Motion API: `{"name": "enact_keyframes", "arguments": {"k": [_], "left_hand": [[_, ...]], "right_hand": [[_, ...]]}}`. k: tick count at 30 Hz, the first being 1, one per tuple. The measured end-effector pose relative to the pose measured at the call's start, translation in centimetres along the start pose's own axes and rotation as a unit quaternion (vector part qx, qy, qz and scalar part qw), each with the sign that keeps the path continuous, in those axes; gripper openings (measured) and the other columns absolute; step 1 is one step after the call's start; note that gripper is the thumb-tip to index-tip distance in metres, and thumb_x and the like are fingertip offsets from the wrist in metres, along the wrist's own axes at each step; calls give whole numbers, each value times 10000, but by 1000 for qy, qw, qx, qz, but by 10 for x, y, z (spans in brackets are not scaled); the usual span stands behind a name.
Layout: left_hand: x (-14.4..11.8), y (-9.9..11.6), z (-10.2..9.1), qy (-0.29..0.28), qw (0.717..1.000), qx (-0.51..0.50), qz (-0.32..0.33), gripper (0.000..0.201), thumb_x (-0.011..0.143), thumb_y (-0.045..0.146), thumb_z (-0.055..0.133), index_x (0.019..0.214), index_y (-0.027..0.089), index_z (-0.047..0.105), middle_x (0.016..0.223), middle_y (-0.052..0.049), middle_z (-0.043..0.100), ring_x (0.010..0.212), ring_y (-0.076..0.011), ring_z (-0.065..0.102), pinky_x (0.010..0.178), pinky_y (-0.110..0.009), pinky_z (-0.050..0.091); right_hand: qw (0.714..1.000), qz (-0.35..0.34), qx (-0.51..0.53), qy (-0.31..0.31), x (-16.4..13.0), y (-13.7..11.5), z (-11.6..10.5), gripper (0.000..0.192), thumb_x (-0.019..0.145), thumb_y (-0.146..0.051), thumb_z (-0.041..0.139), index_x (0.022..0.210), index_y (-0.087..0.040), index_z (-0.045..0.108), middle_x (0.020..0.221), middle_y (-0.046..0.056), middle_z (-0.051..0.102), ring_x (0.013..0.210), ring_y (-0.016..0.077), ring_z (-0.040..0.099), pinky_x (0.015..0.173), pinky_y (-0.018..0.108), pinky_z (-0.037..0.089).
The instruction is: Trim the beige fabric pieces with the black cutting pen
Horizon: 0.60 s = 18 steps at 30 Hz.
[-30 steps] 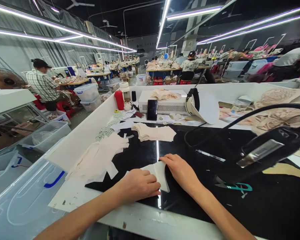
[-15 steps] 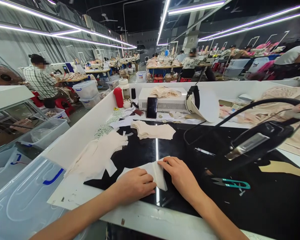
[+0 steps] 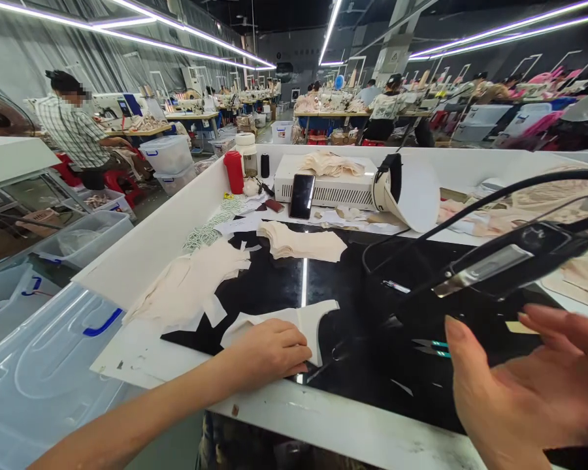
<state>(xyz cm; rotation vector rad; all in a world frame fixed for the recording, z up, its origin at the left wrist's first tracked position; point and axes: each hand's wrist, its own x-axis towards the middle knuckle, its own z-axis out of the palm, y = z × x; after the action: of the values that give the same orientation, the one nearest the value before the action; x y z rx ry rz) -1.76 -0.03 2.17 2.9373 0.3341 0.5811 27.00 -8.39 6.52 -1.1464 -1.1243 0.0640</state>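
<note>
My left hand [image 3: 267, 352] lies over a pale fabric piece [image 3: 301, 316] with a curved cut edge, its slightly bent fingers together and pressing the piece against the black worktop [image 3: 367, 385]. My right hand [image 3: 534, 378] is raised at the right, palm showing, fingers apart and nothing in them. Behind it lie thread snips [image 3: 431, 346] with a teal handle, partly covered by the hand. Above it is a black device [image 3: 519, 251] with a silver strip and a curved cable. A stack of cream fabric pieces [image 3: 301, 241] lies farther back, and a loose heap [image 3: 186, 287] is on the left.
A phone [image 3: 302, 196] leans against a white box [image 3: 330, 179] with more fabric on it. A white visor [image 3: 416, 192], red bottle [image 3: 234, 172] and pen [image 3: 396, 286] are nearby. Plastic bins [image 3: 88, 241] stand left. Several people work at sewing machines beyond.
My right hand has let go of the fabric piece and moved right, opening. The piece's folded right edge now lies flat. My left hand stays on it.
</note>
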Motion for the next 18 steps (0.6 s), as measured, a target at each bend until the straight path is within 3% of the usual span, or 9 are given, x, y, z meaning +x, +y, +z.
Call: {"name": "enact_keyframes", "arguments": {"k": [2, 3, 5, 8, 11, 15, 18], "left_hand": [[5, 1, 2, -13, 1000, 1, 10, 133, 1031, 288, 638, 1027, 156, 656, 998, -50, 716, 963, -180, 654, 943, -312, 507], [7, 2, 4, -17, 1000, 3, 14, 143, 1023, 299, 651, 1002, 158, 654, 992, -51, 714, 961, -184, 652, 939, -315, 510], [11, 2, 6, -22, 1000, 6, 20, 170, 1016, 309, 661, 943, 155, 651, 961, -51, 710, 935, -189, 649, 910, -318, 516], [14, 1, 9, -22, 1000, -6, 11, 198, 1036, 273, 622, 888, 148, 659, 908, -50, 711, 895, -188, 649, 887, -313, 518], [15, 0, 11, -8, 999, -42, -19, 199, 1060, 230, 567, 923, 141, 681, 924, -56, 727, 909, -182, 656, 897, -302, 518], [18, -2, 13, 9, 995, -88, -52, 218, 1074, 245, 541, 967, 148, 704, 962, -60, 745, 929, -185, 671, 888, -303, 513], [21, -3, 15, 14, 992, -108, -69, 226, 1073, 241, 536, 959, 156, 712, 981, -61, 750, 940, -190, 679, 901, -311, 507]], "right_hand": [[998, -15, -29, 56, 11, 0, 6, 842, 737, -298, 893, 1437, -520, 481, 1496, -50, 507, 1441, 343, 442, 1071, 520, 488], [999, 2, -23, 49, 15, 0, 9, 873, 717, -335, 908, 1460, -481, 474, 1512, -23, 502, 1444, 351, 441, 1111, 540, 452], [997, 63, 35, -21, 23, 1, 16, 854, 744, -380, 889, 1477, -446, 457, 1478, 18, 549, 1387, 338, 514, 1125, 563, 435], [986, 111, 116, -37, 32, 1, 25, 650, 803, -349, 844, 1385, -384, 556, 1209, 40, 695, 1048, 277, 707, 969, 527, 540], [987, 98, 127, -1, 35, -3, 35, 573, 755, -261, 873, 1272, -302, 630, 942, -4, 723, 696, 199, 687, 712, 421, 578], [982, 98, 160, -6, 24, -15, 50, 646, 735, -224, 879, 1306, -297, 586, 874, -35, 694, 652, 169, 647, 601, 352, 572], [965, 119, 230, -33, 6, -25, 61, 537, 788, -290, 838, 1264, -295, 590, 834, -36, 664, 637, 167, 636, 548, 334, 575]]}}
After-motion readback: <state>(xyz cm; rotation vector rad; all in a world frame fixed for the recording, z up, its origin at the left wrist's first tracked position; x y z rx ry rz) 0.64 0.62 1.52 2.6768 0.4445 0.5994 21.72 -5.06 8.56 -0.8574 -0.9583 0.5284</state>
